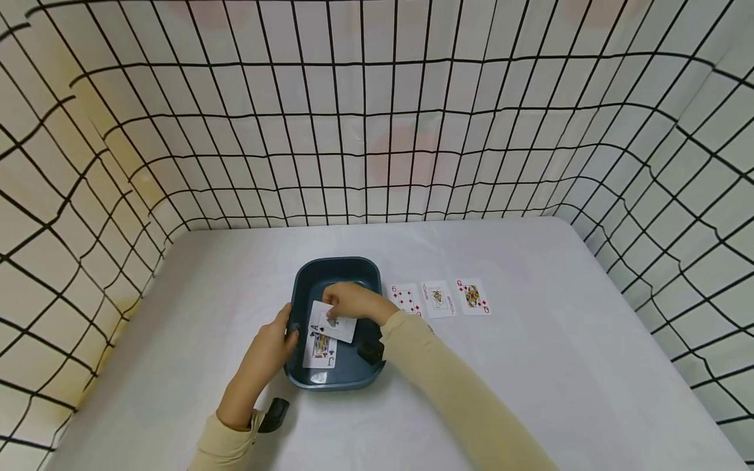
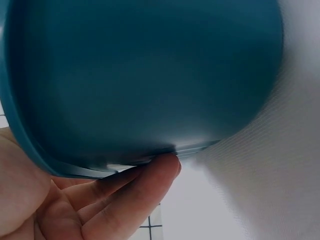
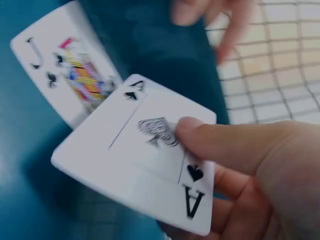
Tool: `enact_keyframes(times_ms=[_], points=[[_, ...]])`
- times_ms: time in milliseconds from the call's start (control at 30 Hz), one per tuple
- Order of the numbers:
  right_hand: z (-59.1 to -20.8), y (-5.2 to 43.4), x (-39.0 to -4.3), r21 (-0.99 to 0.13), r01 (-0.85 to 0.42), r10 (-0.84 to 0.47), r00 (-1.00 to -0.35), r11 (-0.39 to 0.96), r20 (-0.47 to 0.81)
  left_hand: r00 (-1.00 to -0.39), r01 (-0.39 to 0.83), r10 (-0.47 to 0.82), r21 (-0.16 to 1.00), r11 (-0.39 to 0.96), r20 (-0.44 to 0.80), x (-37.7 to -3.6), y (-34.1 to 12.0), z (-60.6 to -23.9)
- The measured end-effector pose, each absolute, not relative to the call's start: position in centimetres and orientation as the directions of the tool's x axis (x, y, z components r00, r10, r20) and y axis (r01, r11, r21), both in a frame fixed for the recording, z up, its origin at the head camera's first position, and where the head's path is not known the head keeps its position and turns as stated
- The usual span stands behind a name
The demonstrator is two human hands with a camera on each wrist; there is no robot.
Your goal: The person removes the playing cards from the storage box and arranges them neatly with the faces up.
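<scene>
My right hand (image 1: 359, 302) pinches an ace of spades (image 3: 135, 165) between thumb and fingers, its face up and tilted over the inside of a dark blue plastic tub (image 1: 337, 379). Below the ace, a jack of clubs (image 3: 70, 65) lies face up in the tub; the ace hides part of it in the head view. At the tub's left side, my left hand (image 1: 268, 350) holds the rim, thumb toward the inside. The left wrist view shows fingers (image 2: 135, 200) against the tub's outer wall.
Right of the tub, a row of face-up cards lies on the white table: a diamonds number card (image 1: 405, 299), a card with a central figure (image 1: 438, 298) and a red court card (image 1: 473, 297). Black-gridded white walls (image 1: 377, 131) enclose the back and sides.
</scene>
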State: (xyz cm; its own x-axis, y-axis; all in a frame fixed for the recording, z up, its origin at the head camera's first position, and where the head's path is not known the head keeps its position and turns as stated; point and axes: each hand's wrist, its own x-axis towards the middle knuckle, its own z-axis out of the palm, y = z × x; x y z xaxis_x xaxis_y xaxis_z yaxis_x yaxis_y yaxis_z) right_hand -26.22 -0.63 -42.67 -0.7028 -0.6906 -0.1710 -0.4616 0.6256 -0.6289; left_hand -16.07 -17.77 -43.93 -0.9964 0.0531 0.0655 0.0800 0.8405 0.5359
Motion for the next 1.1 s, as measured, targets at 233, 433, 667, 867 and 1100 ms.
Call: enact_keyframes(times_ms=[233,433,667,867,1100], points=[[-42.0,3.5,-26.8,-0.884,-0.268,-0.636,-0.77,0.384,-0.043,-0.997,0.071,0.05,0.54,0.839,0.054,-16.1,-17.7,-43.9],[-42.4,8.6,-26.2,-0.961,-0.145,-0.542,-0.841,0.236,-0.006,-0.997,0.076,0.051,0.541,0.838,0.061,-16.0,-17.8,-43.9],[-44.7,14.9,-24.4,-0.965,-0.044,-0.408,-0.911,0.26,-0.069,-0.996,0.081,0.054,0.542,0.836,0.066,-16.0,-17.9,-43.9],[-46.4,18.5,-21.9,-0.96,0.061,-0.317,-0.937,0.272,-0.149,-0.997,0.078,0.053,0.544,0.835,0.062,-15.9,-17.8,-43.9],[-48.1,21.0,-20.2,-0.938,0.109,-0.233,-0.953,0.329,-0.192,-0.997,0.073,0.052,0.544,0.836,0.054,-15.9,-17.7,-43.7]])
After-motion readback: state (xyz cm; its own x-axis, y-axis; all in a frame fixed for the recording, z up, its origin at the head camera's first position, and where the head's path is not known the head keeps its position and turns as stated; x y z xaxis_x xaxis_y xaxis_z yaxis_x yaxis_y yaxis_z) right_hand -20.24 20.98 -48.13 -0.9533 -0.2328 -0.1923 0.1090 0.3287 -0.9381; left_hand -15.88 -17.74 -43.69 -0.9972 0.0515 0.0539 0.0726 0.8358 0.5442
